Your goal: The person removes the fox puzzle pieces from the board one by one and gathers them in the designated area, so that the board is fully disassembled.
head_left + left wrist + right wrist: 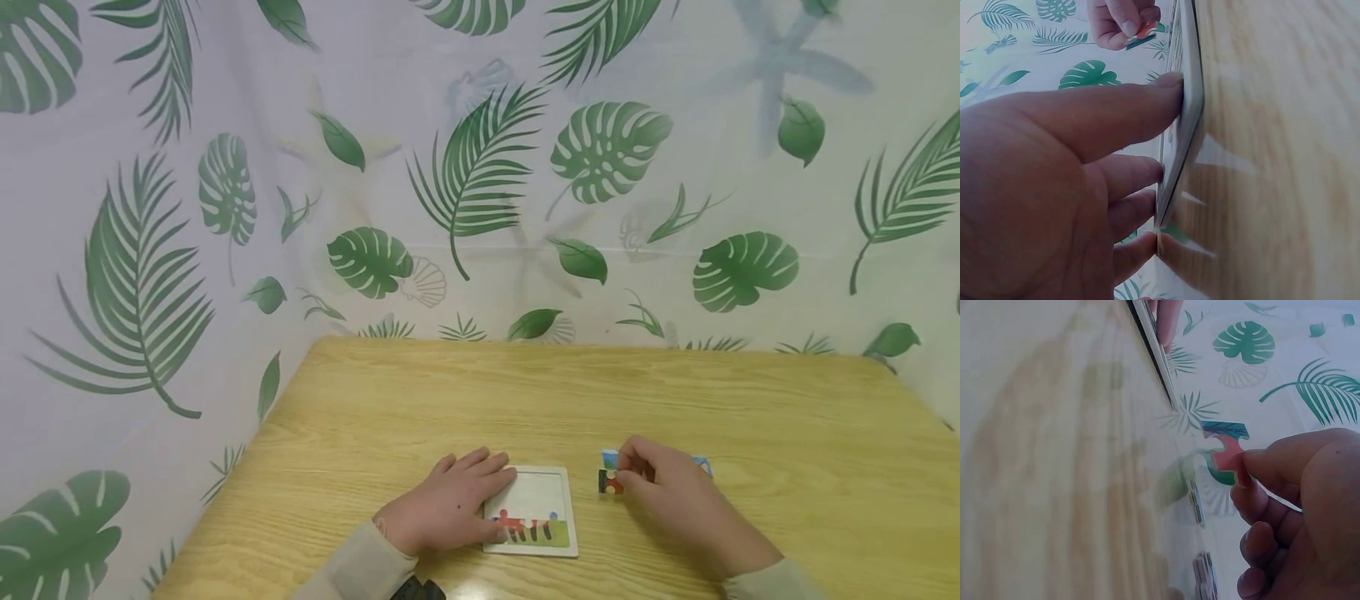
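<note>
A square puzzle tray [537, 490] lies on the table, its lower part filled with red, dark-striped and green pieces. My left hand [448, 505] rests on the tray's left side, fingers spread and fairly straight. In the left wrist view, the thumb [1129, 112] touches the tray's edge [1192, 69]. To the right of the tray, my right hand [671, 487] pinches a jigsaw piece [1230, 450] between thumb and finger. That piece is red with a dark edge and is held above the table. Loose puzzle pieces [1205, 578] lie beneath this hand, partly hidden by it in the head view.
A blue loose piece [610, 457] lies just behind the held one, and another [702, 466] shows beyond the right hand. The wooden table [480, 400] reaches back to a leaf-patterned cloth [480, 208]. A black object [417, 590] sits by the left wrist.
</note>
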{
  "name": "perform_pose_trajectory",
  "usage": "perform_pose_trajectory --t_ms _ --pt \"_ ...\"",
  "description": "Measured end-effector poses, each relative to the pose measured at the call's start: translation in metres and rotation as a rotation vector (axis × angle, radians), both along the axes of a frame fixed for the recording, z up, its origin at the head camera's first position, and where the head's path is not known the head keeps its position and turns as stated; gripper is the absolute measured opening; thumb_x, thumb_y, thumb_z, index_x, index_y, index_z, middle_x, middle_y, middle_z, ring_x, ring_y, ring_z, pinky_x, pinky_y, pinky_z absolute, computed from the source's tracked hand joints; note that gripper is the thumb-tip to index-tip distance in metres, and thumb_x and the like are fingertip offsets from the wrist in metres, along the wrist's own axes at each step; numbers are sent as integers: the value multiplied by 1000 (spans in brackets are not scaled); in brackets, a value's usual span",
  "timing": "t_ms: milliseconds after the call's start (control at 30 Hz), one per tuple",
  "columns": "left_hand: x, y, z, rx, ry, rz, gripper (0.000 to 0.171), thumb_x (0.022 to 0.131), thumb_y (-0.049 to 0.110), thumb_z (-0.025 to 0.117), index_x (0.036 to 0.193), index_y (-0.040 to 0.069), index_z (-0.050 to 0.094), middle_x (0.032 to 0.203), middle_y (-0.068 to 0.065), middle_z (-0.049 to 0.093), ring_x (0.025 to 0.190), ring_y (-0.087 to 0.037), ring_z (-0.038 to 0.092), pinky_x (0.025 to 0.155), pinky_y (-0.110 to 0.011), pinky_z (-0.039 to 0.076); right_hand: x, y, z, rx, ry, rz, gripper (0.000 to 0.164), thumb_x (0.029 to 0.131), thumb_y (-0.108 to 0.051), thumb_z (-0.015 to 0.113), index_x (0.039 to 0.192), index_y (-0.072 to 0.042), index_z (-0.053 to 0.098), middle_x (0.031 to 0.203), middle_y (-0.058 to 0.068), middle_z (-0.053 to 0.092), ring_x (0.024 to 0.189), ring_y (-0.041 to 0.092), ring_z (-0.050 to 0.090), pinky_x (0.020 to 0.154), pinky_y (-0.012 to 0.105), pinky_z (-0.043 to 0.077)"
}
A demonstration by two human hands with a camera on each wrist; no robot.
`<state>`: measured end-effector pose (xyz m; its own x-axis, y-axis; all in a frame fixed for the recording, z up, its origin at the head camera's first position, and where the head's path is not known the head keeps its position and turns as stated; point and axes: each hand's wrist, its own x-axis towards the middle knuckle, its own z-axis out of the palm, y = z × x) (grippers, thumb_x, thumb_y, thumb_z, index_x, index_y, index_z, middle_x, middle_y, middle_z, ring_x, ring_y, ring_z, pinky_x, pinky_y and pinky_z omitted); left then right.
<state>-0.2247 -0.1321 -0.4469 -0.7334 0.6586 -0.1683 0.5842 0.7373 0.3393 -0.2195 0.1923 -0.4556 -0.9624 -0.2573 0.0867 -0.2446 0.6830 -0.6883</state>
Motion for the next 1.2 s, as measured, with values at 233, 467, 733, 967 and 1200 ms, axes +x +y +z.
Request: perform_pose_trajectory --t_ms 233,467,733,967,1200 --pt "0 1 -1 -6 -5 -2 76 96 48 66 160 20 36 165 2 26 153 -24 19 115 -61 20 -1 9 -2 37 -25 33 11 96 -13 65 88 -19 62 77 -12 64 67 9 50 61 26 42" --pt "-1 1 -2 -10 -11 3 75 96 49 65 160 21 35 165 2 26 153 -23 18 116 -61 19 -4 15 -4 126 -28 34 14 96 -14 68 85 -21 63 69 -8 54 61 9 46 58 27 40" --pt "0 2 -2 -3 -13 4 75 96 48 65 159 21 36 165 2 26 153 -24 18 116 -61 19 -8 20 -6 191 -54 11 14 97 -16 68 85 -22 65 71 -10 57 64 11 48 63 29 41" --pt "-1 1 -2 2 -7 -2 76 96 49 65 160 20 35 166 1 26 153 -25 18 116 -62 19 -8 19 -4 217 -81 24 14 97 -15 68 84 -21 66 72 -10 59 65 12 50 63 32 43" --pt "0 1 0 8 -14 0 76 96 48 67 159 20 36 165 0 26 153 -25 18 115 -62 19 -8 19 -2 219 -70 31 13 97 -16 69 85 -20 65 74 -10 59 67 12 50 64 33 43"
